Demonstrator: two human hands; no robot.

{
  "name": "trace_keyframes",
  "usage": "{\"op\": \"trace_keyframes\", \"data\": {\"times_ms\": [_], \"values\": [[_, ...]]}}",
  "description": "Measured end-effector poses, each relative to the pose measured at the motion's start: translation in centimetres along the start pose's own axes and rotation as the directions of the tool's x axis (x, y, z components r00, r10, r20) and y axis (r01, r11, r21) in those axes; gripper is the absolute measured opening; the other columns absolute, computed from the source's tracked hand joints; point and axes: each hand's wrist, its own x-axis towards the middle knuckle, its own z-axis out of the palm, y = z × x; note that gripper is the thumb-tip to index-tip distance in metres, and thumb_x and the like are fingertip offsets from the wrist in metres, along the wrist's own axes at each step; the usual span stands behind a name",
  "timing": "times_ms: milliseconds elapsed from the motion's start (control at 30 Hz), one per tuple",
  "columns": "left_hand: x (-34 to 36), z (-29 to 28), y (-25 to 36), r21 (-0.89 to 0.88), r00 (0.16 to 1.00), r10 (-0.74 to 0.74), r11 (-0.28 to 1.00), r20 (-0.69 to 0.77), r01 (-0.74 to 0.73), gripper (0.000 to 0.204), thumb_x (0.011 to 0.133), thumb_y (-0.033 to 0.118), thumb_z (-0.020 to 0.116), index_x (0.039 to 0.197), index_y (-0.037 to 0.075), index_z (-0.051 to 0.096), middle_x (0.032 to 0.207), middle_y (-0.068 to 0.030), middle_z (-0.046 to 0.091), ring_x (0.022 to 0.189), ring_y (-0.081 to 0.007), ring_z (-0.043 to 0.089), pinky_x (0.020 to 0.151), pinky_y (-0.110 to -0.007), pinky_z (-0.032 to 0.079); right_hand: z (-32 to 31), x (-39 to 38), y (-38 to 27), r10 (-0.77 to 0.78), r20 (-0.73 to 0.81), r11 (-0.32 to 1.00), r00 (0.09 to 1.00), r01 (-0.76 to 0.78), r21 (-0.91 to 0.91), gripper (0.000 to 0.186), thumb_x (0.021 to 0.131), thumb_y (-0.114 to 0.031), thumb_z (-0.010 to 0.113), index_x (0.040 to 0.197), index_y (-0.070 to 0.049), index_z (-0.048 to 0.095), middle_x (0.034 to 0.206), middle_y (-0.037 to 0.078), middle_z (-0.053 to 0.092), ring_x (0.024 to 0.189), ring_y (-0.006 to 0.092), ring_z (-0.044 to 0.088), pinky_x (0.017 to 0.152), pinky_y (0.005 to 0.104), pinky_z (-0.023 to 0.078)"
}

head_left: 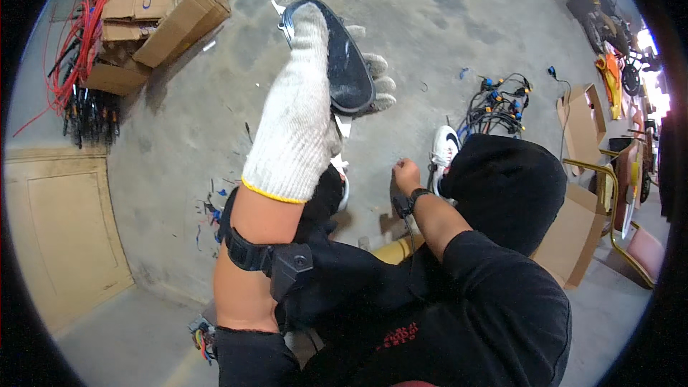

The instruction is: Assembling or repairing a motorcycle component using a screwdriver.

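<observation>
My left hand [294,111], in a white knit glove with a yellow cuff edge, grips a black, elongated oval piece [346,75] with a smooth face and a raised rim. The thumb lies along its upper left part; the other fingertips show past its right edge. What kind of part it is, I cannot tell. A pale strip or tab shows at its top left and another below its lower end. Bare and closed, my right hand [407,175] hangs beside my right knee, over the floor. Its palm side is hidden, so anything inside it cannot be made out.
Black cables with blue connectors [498,107] lie by my right white shoe [446,147]. Cardboard boxes [172,21] and red wires [92,29] stand far left, above a beige panel [68,222]. Open cardboard [577,233] and a gold-framed chair [615,193] are at right.
</observation>
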Motion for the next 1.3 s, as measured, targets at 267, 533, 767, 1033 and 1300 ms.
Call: {"op": "trace_keyframes", "data": {"times_ms": [267, 533, 767, 1033, 1300], "values": [[2.8, -0.2, 2.0, 0.057, 0.979, -0.077, 0.996, 0.189, 0.067, 0.086, 0.088, 0.078, 0.032, 0.121, 0.002, 0.054, 0.084, -0.0194, 0.068, 0.069, -0.0319, 0.070, 0.052, -0.039, 0.058, 0.9, -1.4, -0.4, 0.130, -0.061, 0.987, 0.990, -0.123, 0.108, 0.031, 0.081, -0.023, 0.071, 0.101, -0.001, 0.064, 0.102, 0.023, 0.067, 0.098, 0.0410, 0.063, 0.085, 0.0473, 0.049], [3.5, -0.2, 1.6, 0.007, 0.978, -0.087, 0.996, 0.191, 0.088, 0.082, 0.092, 0.073, 0.030, 0.123, 0.000, 0.053, 0.085, -0.0206, 0.068, 0.067, -0.0325, 0.070, 0.051, -0.038, 0.059, 2.6, -0.4, 0.4, 0.117, -0.069, 0.992, 0.991, -0.113, 0.061, 0.025, 0.085, -0.022, 0.063, 0.093, 0.002, 0.064, 0.093, 0.026, 0.066, 0.094, 0.0425, 0.064, 0.080, 0.0479, 0.050], [3.3, 0.2, 1.5, 0.058, 0.983, -0.083, 0.996, 0.165, 0.074, 0.081, 0.092, 0.072, 0.032, 0.122, 0.001, 0.054, 0.083, -0.0200, 0.068, 0.068, -0.0306, 0.070, 0.052, -0.037, 0.059, 2.6, -0.5, 1.0, 0.139, -0.036, 0.990, 0.990, -0.138, 0.024, 0.023, 0.089, -0.019, 0.053, 0.096, -0.001, 0.064, 0.099, 0.025, 0.066, 0.096, 0.0435, 0.063, 0.083, 0.0499, 0.051], [2.7, -0.1, 2.1, 0.066, 0.962, -0.040, 0.998, 0.271, 0.023, 0.079, 0.092, 0.073, 0.034, 0.122, 0.002, 0.053, 0.084, -0.0207, 0.068, 0.070, -0.0301, 0.070, 0.054, -0.037, 0.060, 1.5, 0.3, -1.4, 0.159, -0.189, 0.975, 0.969, -0.124, 0.184, 0.026, 0.083, -0.021, 0.061, 0.097, 0.001, 0.065, 0.093, 0.025, 0.068, 0.089, 0.0431, 0.066, 0.080, 0.0486, 0.052], [2.4, -0.4, 2.6, 0.077, 0.913, 0.096, 0.988, 0.396, -0.137, 0.078, 0.092, 0.071, 0.037, 0.123, 0.001, 0.051, 0.084, -0.0213, 0.069, 0.072, -0.0314, 0.070, 0.057, -0.041, 0.061, -3.5, 3.5, -9.2, 0.117, -0.001, 0.537, 0.993, -0.063, 0.841, 0.018, 0.083, -0.008, 0.065, 0.098, 0.002, 0.061, 0.079, 0.009, 0.064, 0.065, 0.0157, 0.065, 0.049, 0.0289, 0.050]]}}
